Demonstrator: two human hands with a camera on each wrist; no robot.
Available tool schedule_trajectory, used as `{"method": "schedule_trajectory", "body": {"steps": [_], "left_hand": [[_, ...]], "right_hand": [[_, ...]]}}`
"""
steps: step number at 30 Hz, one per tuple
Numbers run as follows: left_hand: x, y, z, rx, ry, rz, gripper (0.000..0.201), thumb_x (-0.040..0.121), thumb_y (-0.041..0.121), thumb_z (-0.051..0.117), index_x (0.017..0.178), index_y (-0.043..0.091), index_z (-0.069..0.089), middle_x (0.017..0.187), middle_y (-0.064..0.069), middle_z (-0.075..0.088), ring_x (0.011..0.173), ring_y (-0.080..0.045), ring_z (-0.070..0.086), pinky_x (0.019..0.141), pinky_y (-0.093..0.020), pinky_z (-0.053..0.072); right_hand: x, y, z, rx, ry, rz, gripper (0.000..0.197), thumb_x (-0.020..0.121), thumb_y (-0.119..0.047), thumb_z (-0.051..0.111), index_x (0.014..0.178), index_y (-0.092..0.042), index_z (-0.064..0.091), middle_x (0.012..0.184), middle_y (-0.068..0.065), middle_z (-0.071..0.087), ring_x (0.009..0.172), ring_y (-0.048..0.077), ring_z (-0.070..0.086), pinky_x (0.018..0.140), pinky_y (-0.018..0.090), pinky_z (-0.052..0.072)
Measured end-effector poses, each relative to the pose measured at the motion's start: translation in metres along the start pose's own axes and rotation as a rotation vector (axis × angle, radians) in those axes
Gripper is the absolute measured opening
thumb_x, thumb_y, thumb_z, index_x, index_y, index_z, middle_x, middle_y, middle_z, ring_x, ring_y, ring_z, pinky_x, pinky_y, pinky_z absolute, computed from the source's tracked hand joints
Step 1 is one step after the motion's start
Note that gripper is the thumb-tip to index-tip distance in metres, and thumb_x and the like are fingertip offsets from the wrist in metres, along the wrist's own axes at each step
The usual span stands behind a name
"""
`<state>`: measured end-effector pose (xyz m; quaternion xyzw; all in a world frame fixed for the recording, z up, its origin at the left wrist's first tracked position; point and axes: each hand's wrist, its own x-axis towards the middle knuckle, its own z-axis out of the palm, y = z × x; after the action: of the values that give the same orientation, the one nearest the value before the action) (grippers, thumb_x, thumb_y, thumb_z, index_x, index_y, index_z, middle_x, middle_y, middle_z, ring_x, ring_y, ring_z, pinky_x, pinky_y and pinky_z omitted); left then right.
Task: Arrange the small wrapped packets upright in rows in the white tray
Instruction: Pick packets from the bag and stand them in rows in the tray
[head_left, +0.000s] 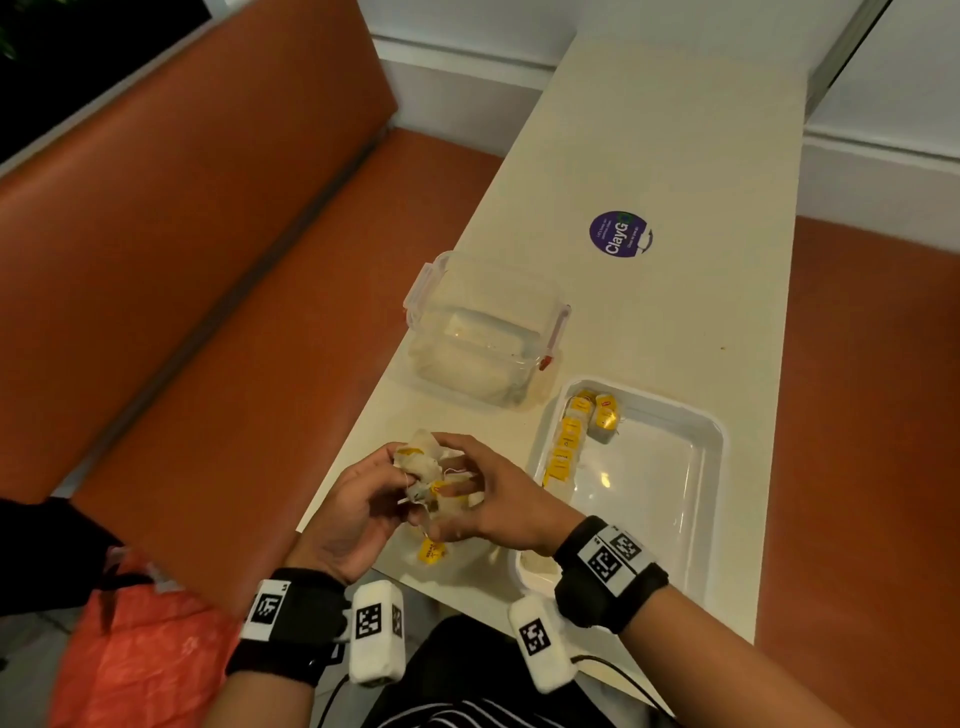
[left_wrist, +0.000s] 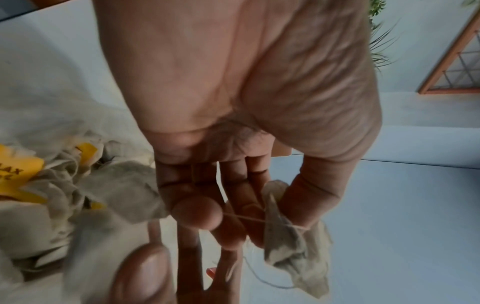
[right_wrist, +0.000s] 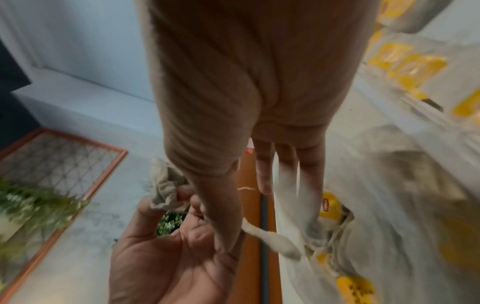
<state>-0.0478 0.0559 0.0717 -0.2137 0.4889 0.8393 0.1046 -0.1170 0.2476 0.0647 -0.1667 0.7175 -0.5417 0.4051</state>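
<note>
You've got a tangled clump of tea bags (head_left: 434, 480) bunched between both hands, up off the table's near edge. Your left hand (head_left: 353, 512) pinches one bag (left_wrist: 283, 232) with thumb and fingertips; your right hand (head_left: 498, 499) curls around the rest. A column of yellow-tagged bags (head_left: 569, 441) stands along the left wall of the white tray (head_left: 691, 519), just right of your hands. A clear lidded container (head_left: 483, 332) sits behind.

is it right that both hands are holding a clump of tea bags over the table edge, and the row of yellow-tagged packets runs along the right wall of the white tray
Not quite. Both the left hand and right hand do hold the clump of tea bags, but the head view shows the row of packets along the left wall of the white tray, not the right.
</note>
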Motion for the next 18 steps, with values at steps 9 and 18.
{"method": "schedule_trajectory", "body": {"steps": [9, 18], "left_hand": [[0.009, 0.014, -0.001, 0.024, -0.004, -0.109, 0.038, 0.081, 0.008, 0.061, 0.116, -0.006, 0.062, 0.095, -0.018, 0.064, 0.082, -0.026, 0.058, 0.065, -0.036, 0.052], [0.0, 0.032, 0.017, 0.024, -0.161, -0.074, 0.026, 0.081, 0.002, 0.057, 0.105, -0.005, 0.064, 0.092, -0.02, 0.062, 0.075, -0.027, 0.058, 0.059, -0.035, 0.051]], "right_hand": [[0.005, -0.006, 0.0, 0.239, -0.002, 0.051, 0.1, 0.068, -0.002, 0.094, 0.148, -0.04, 0.047, 0.131, 0.001, 0.063, 0.113, 0.017, 0.07, 0.094, 0.044, 0.061], [0.005, -0.009, 0.014, 0.939, -0.153, 0.192, 0.091, 0.088, -0.085, 0.041, 0.147, -0.017, 0.054, 0.121, 0.021, 0.059, 0.109, 0.038, 0.057, 0.109, 0.063, 0.045]]}}
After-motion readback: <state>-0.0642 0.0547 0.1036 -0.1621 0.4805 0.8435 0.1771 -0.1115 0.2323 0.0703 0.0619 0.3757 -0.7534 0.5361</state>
